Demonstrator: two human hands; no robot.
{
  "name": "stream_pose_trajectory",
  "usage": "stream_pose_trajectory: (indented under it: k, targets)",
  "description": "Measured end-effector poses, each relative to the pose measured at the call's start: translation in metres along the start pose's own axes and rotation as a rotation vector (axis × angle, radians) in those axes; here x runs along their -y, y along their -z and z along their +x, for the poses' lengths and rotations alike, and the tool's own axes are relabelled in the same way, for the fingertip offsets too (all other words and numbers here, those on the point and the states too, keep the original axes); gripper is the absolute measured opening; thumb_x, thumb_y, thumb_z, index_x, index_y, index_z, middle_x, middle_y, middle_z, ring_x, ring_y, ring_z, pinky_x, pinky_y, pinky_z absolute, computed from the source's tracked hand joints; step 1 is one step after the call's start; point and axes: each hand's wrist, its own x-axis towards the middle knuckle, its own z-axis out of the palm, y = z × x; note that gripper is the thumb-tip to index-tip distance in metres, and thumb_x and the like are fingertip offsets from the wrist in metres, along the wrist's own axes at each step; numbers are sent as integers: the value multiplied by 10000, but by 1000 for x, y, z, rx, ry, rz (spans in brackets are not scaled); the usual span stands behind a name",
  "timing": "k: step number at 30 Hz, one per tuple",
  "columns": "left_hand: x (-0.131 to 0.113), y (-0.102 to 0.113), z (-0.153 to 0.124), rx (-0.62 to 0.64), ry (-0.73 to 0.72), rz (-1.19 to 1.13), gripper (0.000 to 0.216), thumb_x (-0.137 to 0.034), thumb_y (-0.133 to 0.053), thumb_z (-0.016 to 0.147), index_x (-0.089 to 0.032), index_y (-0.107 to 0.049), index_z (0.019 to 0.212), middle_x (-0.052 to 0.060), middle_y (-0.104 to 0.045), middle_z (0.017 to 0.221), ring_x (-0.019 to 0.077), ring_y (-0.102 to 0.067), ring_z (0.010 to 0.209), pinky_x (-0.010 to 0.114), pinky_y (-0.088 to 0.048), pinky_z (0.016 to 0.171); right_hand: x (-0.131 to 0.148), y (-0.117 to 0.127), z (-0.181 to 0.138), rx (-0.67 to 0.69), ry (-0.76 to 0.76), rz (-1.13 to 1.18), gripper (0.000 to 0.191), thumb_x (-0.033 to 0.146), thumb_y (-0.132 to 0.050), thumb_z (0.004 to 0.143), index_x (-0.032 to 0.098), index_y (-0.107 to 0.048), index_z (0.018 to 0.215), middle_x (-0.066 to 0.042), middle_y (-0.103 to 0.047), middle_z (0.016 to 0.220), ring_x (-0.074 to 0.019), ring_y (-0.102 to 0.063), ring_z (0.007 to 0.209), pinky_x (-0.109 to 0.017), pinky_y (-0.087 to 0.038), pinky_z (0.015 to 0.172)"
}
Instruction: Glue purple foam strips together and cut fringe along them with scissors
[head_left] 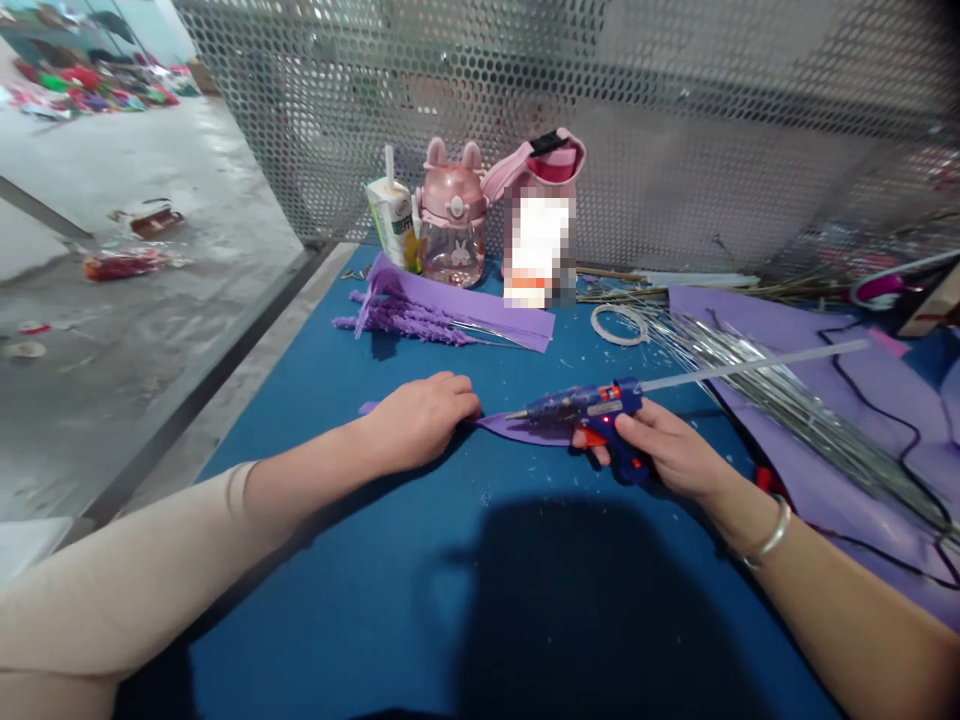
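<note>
My right hand (667, 445) grips a blue hot glue gun (592, 405), with fingers at its orange trigger. A long translucent glue stick (757, 366) sticks out of the gun's back end. The nozzle points left, over a narrow purple strip (517, 428) on the blue table (420, 560). My left hand (420, 418) is closed over the left part of this strip, its fingertips just short of the nozzle. Part of the strip is hidden under that hand. Behind lie purple flower stems (409, 318) with a folded purple sheet (480, 305).
At the back stand a drink carton (394, 222), a pink rabbit-eared bottle (454, 225) and a pink bottle holder (536, 180), against a perforated metal panel (675, 130). A white ring (619, 325) lies near. Metal wires (810, 410) and a dark cord (862, 390) cover a purple sheet on the right.
</note>
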Motion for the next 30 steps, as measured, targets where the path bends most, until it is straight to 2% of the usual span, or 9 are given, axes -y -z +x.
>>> stream_pose_trajectory:
  k: [3, 6, 10, 13, 15, 19, 24, 27, 30]
  targets:
    - [0, 3, -1, 53, -40, -168, 233, -123, -488, 720, -169, -575, 932, 44, -554, 896, 169, -540, 799, 263, -432, 709, 4, -4, -6, 55, -25, -249, 337, 444, -484, 870, 141, -625, 919, -59, -640, 721, -154, -555, 632, -245, -410, 538]
    - [-1, 3, -2, 0, -9, -234, 169, -171, -481, 766, -166, -553, 919, 34, -551, 872, 146, -526, 739, 249, -423, 669, 11, -6, -9, 86, -1, -400, 363, 441, -450, 885, 141, -652, 919, -67, -649, 755, -156, -554, 641, -251, -412, 557]
    - [-3, -5, 1, -83, 26, -146, 175, -139, -380, 854, -164, -543, 915, 49, -571, 870, 149, -529, 772, 257, -416, 708, 17, -5, -12, 42, 45, -438, 358, 439, -440, 887, 155, -654, 923, -64, -654, 749, -169, -565, 656, -269, -431, 593]
    - [-5, -9, 0, -91, -20, -55, 269, -133, -351, 878, -168, -486, 1109, 72, -589, 938, 180, -535, 882, 293, -409, 785, 15, -1, -11, 9, 17, -425, 365, 456, -455, 875, 157, -660, 909, -56, -642, 707, -164, -557, 625, -260, -424, 553]
    - [-6, -8, -1, -68, -7, -76, 317, -145, -374, 871, -169, -435, 1181, 72, -599, 934, 184, -550, 861, 290, -416, 757, 12, 0, -10, 19, -4, -379, 371, 466, -457, 872, 154, -649, 931, -51, -633, 697, -163, -554, 629, -251, -416, 537]
    - [-6, -2, -3, 43, 16, -207, 235, -217, -462, 826, -177, -539, 1044, 50, -615, 870, 171, -567, 747, 260, -415, 653, 8, 1, -10, 54, -35, -317, 371, 464, -437, 883, 153, -616, 974, -60, -636, 744, -167, -557, 657, -249, -413, 528]
    - [-3, 4, -3, 109, 5, -263, 256, -157, -437, 800, -197, -595, 997, 43, -646, 873, 167, -581, 752, 252, -410, 671, 14, -4, -10, 71, 19, -511, 351, 430, -429, 888, 167, -659, 911, -64, -649, 790, -188, -567, 682, -284, -441, 612]
    - [-2, 7, -3, 138, 5, -273, 232, -163, -467, 773, -201, -623, 941, 27, -651, 811, 154, -574, 689, 239, -400, 619, 15, -9, -10, 109, 70, -561, 310, 387, -413, 899, 198, -650, 968, -64, -647, 938, -220, -581, 816, -308, -449, 717]
    - [-2, 7, -5, 135, -23, -281, 223, -181, -490, 772, -201, -653, 923, 28, -659, 806, 152, -582, 688, 236, -401, 612, 14, -14, -9, 131, 130, -611, 283, 366, -423, 896, 211, -655, 943, -61, -608, 1058, -244, -553, 950, -314, -431, 797]
